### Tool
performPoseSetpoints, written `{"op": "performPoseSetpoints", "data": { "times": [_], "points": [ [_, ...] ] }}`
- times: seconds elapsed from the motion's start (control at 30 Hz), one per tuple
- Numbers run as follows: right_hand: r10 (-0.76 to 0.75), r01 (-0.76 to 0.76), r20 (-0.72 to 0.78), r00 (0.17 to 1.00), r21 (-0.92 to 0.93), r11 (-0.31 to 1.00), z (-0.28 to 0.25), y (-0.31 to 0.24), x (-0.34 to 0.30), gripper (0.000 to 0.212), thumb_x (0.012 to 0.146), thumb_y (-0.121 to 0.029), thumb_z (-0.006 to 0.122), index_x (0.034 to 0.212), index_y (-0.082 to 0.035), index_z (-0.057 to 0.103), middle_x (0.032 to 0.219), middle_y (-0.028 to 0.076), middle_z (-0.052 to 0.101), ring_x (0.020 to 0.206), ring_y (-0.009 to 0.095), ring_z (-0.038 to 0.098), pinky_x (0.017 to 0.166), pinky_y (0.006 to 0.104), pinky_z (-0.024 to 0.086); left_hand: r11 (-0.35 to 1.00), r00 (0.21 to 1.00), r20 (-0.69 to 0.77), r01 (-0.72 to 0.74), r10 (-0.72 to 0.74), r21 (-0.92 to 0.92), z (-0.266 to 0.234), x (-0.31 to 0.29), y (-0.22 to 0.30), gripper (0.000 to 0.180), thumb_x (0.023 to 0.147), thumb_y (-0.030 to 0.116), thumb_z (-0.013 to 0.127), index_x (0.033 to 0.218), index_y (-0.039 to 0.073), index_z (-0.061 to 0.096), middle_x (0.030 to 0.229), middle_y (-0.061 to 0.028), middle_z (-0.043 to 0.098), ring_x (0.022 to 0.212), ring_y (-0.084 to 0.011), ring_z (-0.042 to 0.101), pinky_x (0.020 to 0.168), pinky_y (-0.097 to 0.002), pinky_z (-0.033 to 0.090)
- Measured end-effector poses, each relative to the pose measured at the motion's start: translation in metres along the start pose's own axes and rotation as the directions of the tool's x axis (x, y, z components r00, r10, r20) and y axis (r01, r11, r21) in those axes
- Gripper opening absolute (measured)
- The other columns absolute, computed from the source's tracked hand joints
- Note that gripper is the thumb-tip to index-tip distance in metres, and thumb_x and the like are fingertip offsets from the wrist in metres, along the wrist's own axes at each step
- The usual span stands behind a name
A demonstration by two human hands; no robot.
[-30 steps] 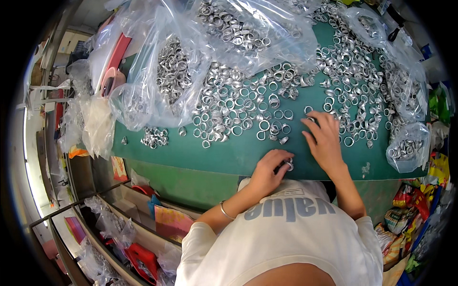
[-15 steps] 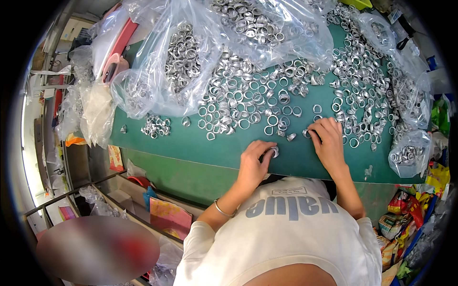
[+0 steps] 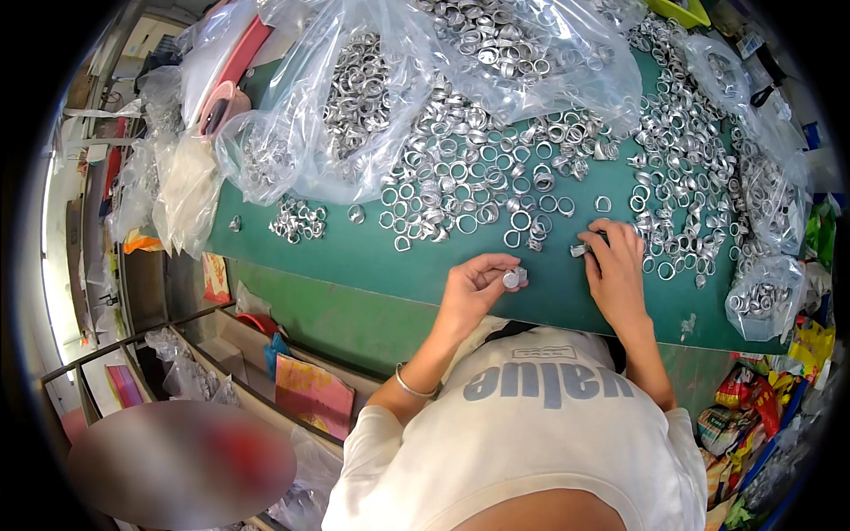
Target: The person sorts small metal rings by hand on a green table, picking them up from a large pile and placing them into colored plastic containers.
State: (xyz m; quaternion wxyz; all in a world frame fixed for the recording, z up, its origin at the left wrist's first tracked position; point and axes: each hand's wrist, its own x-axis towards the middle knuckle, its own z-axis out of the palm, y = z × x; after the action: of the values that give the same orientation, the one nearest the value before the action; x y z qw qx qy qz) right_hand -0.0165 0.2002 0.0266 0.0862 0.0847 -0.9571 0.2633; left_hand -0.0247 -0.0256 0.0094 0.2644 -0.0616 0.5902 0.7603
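Observation:
Silver metal rings point(image 3: 515, 278) sit pinched between the thumb and fingers of my left hand point(image 3: 474, 290), just above the near part of the green table. My right hand point(image 3: 617, 270) rests at the table with its fingers curled down onto a silver ring point(image 3: 579, 250) at the fingertips; part of what it grips is hidden. One loose ring point(image 3: 603, 203) lies just beyond that hand. A wide spread of rings point(image 3: 469, 186) covers the table ahead of my left hand, and another pile point(image 3: 682, 195) lies to the right.
Clear plastic bags of rings point(image 3: 359, 115) stand at the back, and smaller bags point(image 3: 763, 296) line the right edge. A small ring cluster point(image 3: 297, 220) lies at left. The green table point(image 3: 372, 265) ends close to my body. Open drawers point(image 3: 221, 354) are at lower left.
My left hand has turned, so the rings in its pinch show more fully. My right fingers have stayed at the ring and shifted slightly. The whole view has shifted a little.

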Motion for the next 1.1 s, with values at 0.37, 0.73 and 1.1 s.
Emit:
{"op": "performPoseSetpoints", "data": {
  "times": [0.37,0.73,1.1],
  "points": [
    [0.103,-0.054,-0.164,0.981,0.277,0.959,-0.011,0.011,-0.019,0.016,0.075,0.002,0.065,0.090,-0.003,0.063,0.093,0.010,0.059,0.088,0.031,0.056,0.076,0.0379,0.045,0.977,0.938,0.301,0.125,-0.172,0.171,0.032,0.016,0.021,0.027,0.086,-0.011,0.050,0.112,-0.008,0.058,0.098,-0.0130,0.065,0.085,-0.0193,0.068,0.077,-0.0281,0.055],
    [0.217,-0.141,-0.284,0.934,0.265,0.954,-0.036,0.030,-0.040,0.012,0.076,-0.001,0.067,0.088,-0.003,0.064,0.094,0.009,0.059,0.088,0.030,0.055,0.076,0.0377,0.047,0.984,0.885,0.436,-0.180,0.163,-0.003,0.269,0.214,0.137,0.048,0.089,-0.005,0.046,0.133,-0.011,0.029,0.116,-0.0271,0.055,0.095,-0.0318,0.066,0.082,-0.0358,0.057],
    [0.330,-0.315,-0.414,0.848,0.107,0.943,-0.053,0.071,-0.050,0.030,0.078,-0.012,0.068,0.107,-0.005,0.062,0.115,0.013,0.056,0.110,0.033,0.049,0.091,0.0427,0.038,0.178,0.595,0.661,-0.789,0.457,0.588,0.145,0.153,0.053,0.038,0.085,0.004,0.060,0.123,0.002,0.054,0.128,-0.0169,0.053,0.110,-0.0340,0.057,0.093,-0.0369,0.045]
  ]
}}
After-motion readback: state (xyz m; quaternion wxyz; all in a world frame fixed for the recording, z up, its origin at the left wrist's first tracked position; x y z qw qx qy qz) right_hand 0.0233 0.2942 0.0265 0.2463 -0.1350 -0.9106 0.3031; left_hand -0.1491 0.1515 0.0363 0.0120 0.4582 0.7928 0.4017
